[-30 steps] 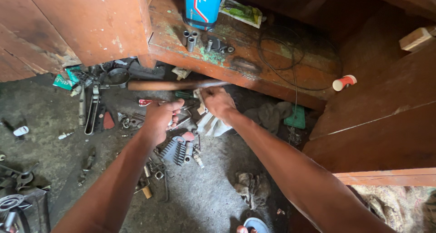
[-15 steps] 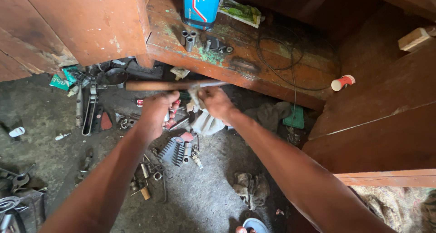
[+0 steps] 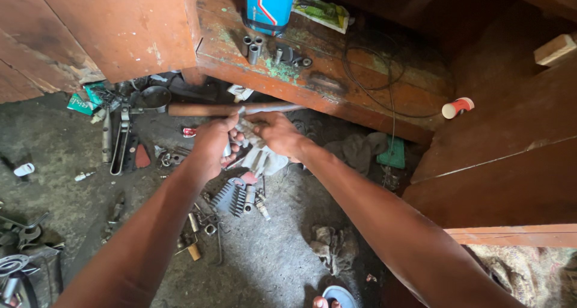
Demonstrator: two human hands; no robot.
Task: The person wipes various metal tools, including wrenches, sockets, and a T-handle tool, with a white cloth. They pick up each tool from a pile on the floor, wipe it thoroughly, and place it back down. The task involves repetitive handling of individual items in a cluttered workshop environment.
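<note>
I am crouched in a rough repair workshop. The worn wooden bench (image 3: 360, 88) on the far side carries metal sockets (image 3: 252, 46), a coil of thin wire (image 3: 384, 73) and a blue can (image 3: 268, 4). The grimy concrete floor (image 3: 60, 164) below me is littered with greasy metal parts (image 3: 237, 197), long hand tools (image 3: 120, 140) on the left and oily rags (image 3: 333, 248) near me.

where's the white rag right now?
Head view, centre: the white rag is bunched between the left hand and right hand, just under the wooden-handled tool, above the scattered metal parts on the floor.
</note>
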